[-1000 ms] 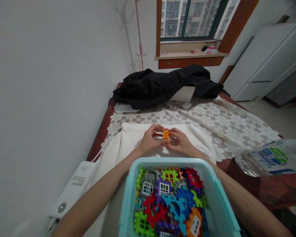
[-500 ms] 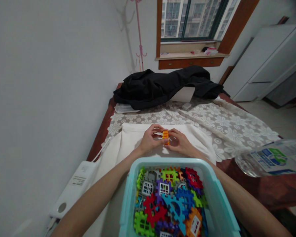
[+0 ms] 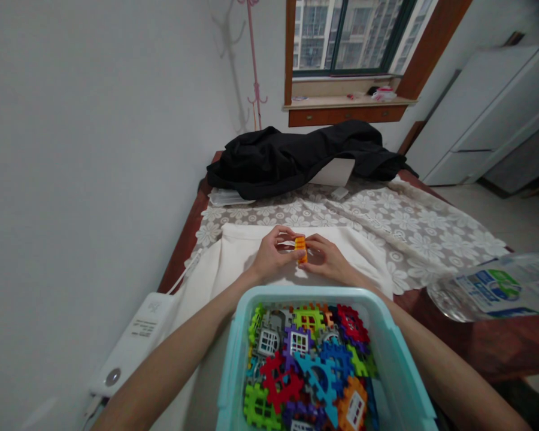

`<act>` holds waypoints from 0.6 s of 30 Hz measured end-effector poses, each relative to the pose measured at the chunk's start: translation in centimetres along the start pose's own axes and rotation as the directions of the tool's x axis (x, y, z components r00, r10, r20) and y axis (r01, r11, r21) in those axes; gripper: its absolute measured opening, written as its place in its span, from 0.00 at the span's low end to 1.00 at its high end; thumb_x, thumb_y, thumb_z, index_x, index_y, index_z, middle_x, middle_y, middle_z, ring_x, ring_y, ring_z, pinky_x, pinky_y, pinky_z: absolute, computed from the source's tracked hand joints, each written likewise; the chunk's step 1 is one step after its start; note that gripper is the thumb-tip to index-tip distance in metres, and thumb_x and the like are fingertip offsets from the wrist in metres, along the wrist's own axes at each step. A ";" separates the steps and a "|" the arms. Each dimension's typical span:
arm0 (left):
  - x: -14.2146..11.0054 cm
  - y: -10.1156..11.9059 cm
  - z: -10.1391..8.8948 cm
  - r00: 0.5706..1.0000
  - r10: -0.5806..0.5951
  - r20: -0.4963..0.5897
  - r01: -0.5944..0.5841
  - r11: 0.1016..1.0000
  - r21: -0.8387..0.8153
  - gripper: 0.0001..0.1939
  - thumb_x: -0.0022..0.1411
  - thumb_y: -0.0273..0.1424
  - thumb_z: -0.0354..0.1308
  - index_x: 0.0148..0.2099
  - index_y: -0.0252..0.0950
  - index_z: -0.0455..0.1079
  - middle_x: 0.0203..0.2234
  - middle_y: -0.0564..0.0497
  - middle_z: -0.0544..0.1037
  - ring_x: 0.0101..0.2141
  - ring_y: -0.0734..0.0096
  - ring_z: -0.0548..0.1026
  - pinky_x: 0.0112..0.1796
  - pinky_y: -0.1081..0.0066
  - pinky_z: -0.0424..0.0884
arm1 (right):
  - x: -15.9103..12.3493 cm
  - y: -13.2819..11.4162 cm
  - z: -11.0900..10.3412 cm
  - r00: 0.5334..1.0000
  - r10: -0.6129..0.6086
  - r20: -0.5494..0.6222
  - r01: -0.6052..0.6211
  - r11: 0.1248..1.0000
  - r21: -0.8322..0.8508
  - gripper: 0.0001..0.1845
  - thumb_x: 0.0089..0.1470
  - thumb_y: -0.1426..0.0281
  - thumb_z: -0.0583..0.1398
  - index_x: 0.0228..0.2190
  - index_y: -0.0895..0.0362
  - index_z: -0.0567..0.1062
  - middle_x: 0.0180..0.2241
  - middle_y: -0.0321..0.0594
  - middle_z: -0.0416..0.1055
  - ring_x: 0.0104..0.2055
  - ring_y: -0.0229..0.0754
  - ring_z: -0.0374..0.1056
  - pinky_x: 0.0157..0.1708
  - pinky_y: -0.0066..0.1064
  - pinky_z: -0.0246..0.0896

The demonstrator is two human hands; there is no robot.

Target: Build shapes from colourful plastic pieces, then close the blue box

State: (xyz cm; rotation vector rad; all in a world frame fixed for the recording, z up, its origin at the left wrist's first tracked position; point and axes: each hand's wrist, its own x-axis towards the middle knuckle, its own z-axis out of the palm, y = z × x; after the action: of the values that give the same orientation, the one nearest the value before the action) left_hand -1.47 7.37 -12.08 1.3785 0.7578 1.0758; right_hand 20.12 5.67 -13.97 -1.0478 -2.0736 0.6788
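Both of my hands meet over a white cloth on the table, just beyond a light blue bin. My left hand and my right hand pinch a small stack of orange and yellow toy tiles between their fingertips, one hand on each side. The bin sits nearest me and holds several interlocking plastic tiles in red, green, purple, blue, grey and orange, some with white window inserts.
A lace floral tablecloth covers the table, with a black jacket heaped at the far end. A white power strip lies at the left edge. A plastic water bottle juts in from the right. White wall at left.
The hands and the orange stack have barely shifted; the stack sits very slightly lower and more tilted between the fingers.
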 end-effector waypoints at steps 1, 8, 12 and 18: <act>0.0 0.0 0.0 1.000 0.003 0.000 -0.003 1.000 0.008 0.28 0.51 0.36 0.79 0.48 0.37 0.68 0.50 0.41 0.84 0.44 0.61 0.85 0.46 0.61 0.81 | 0.0 0.0 0.0 1.000 0.001 -0.002 -0.001 1.000 0.004 0.20 0.57 0.60 0.70 0.50 0.50 0.80 0.48 0.44 0.75 0.49 0.52 0.73 0.51 0.47 0.69; 0.0 -0.2 -0.1 1.000 0.009 0.007 -0.009 1.000 0.008 0.28 0.52 0.35 0.79 0.49 0.37 0.68 0.50 0.41 0.84 0.45 0.59 0.84 0.46 0.60 0.81 | 0.0 0.1 0.0 1.000 0.001 0.001 -0.001 1.000 0.022 0.20 0.56 0.60 0.71 0.50 0.50 0.81 0.48 0.45 0.75 0.50 0.53 0.73 0.51 0.47 0.69; 0.0 -0.1 -0.1 1.000 0.003 0.003 -0.003 1.000 0.017 0.28 0.51 0.35 0.79 0.48 0.37 0.68 0.50 0.40 0.84 0.46 0.59 0.84 0.47 0.61 0.80 | 0.0 0.1 -0.1 1.000 0.002 -0.004 -0.002 1.000 0.025 0.22 0.56 0.59 0.72 0.51 0.49 0.81 0.49 0.45 0.75 0.50 0.52 0.73 0.52 0.47 0.69; 0.0 0.0 -0.1 1.000 -0.005 0.011 0.005 1.000 0.009 0.28 0.51 0.35 0.79 0.48 0.36 0.68 0.50 0.40 0.84 0.44 0.60 0.85 0.45 0.62 0.81 | 0.0 0.1 -0.2 1.000 -0.002 0.007 0.002 1.000 0.023 0.21 0.56 0.57 0.72 0.50 0.48 0.81 0.49 0.44 0.75 0.50 0.52 0.73 0.52 0.47 0.69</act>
State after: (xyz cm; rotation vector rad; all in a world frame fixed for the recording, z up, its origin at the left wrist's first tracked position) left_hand -1.56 7.44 -12.09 1.3884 0.7588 1.0613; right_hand 20.32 5.71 -13.96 -1.0319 -2.0677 0.7051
